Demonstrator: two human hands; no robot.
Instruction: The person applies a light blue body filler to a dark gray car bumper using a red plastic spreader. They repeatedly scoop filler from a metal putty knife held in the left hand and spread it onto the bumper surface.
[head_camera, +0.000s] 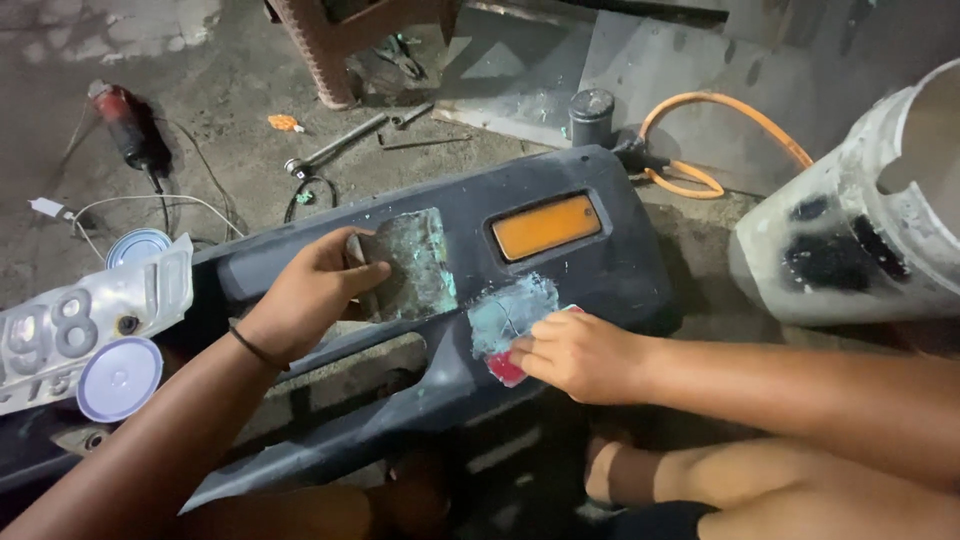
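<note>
The right hand pressed a small red sanding pad flat, fingers curled over it, against the pale sanded patch just below the orange reflector on the dark plastic bumper. The left hand, nearer the greenish patch left of that reflector, gripped the bumper's recess edge.

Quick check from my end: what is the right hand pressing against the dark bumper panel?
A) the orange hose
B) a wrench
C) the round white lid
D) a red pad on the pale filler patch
D: the right hand presses a red pad at the lower edge of the pale filler patch on the bumper panel, below the orange reflector.
</note>
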